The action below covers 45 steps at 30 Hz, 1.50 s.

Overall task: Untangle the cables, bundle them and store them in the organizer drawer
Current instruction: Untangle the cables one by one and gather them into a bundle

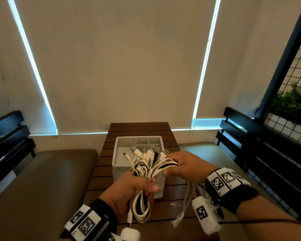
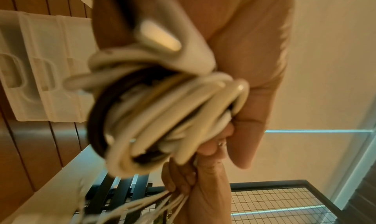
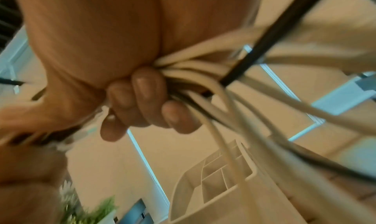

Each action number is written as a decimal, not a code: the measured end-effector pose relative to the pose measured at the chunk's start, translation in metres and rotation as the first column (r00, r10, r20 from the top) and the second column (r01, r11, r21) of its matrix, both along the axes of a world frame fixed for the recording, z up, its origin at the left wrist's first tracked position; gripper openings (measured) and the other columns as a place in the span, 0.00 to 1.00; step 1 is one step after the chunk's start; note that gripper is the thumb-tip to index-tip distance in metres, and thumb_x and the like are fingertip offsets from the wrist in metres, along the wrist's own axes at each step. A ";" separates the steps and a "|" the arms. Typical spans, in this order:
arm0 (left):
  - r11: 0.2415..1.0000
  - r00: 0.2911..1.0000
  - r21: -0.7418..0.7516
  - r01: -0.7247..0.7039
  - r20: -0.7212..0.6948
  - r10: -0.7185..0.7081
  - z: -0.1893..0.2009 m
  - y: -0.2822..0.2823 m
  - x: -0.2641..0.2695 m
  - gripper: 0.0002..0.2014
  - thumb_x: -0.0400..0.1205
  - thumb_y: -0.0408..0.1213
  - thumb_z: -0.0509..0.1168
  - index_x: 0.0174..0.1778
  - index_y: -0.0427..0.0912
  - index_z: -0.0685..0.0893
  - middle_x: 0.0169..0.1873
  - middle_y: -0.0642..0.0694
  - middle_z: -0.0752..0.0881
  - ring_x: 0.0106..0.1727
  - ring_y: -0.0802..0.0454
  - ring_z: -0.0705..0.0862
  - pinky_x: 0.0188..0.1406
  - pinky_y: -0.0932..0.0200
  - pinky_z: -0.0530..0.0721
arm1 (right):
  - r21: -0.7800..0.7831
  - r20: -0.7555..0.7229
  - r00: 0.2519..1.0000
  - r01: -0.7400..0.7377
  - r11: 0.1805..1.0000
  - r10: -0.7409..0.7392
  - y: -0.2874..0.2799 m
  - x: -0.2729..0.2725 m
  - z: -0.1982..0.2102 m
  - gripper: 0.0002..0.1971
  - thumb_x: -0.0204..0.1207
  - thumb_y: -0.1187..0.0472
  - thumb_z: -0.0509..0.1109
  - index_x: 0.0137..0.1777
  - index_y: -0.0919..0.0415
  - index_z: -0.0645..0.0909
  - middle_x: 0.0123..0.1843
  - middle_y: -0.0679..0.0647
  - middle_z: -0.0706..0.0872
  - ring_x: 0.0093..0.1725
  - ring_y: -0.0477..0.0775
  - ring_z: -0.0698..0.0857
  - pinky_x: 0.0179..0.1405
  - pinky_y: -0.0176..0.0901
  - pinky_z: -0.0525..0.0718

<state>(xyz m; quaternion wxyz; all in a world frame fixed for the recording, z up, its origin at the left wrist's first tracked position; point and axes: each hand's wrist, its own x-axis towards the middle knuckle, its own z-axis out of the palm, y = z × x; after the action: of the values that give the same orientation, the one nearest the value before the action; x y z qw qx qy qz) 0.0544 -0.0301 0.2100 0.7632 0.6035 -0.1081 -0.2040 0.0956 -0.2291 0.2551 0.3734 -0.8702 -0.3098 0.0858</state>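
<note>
White and black cables (image 1: 142,173) fill both my hands, gathered into one thick bunch above the bench (image 1: 165,211) and just in front of the organizer (image 1: 119,159), whose compartments look bare. My left hand (image 1: 129,190) has its fingers curled round the looped lower part of the bunch, with the thumb across the front; my right hand (image 1: 184,166) clenches the strands where they bend off to the side. Plug ends (image 1: 150,152) fan out on top, over the organizer, and several loose tails (image 1: 182,206) dangle under my right wrist. I judge the risk lies in those tails: if I coil on without gathering them, they may snag or knot again. Pulling my hands apart too hard could tighten any crossing hidden inside the bunch, and a slack grip could let the loops spring open.
</note>
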 end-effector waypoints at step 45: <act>0.965 0.969 0.141 -0.220 -0.084 0.233 -0.012 -0.011 0.009 0.11 0.71 0.19 0.71 0.49 0.27 0.89 0.44 0.31 0.91 0.41 0.41 0.91 0.35 0.57 0.87 | 0.085 -0.135 0.969 0.218 0.972 -0.206 0.020 -0.015 -0.050 0.20 0.85 0.47 0.57 0.37 0.56 0.82 0.37 0.57 0.84 0.35 0.42 0.78 0.35 0.30 0.74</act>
<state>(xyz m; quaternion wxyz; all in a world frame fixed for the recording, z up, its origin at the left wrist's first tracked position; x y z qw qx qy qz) 0.0638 -0.0415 0.1978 0.7447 0.6497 0.0137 -0.1520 0.0808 -0.2091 0.2050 0.4418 -0.8717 -0.1948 0.0842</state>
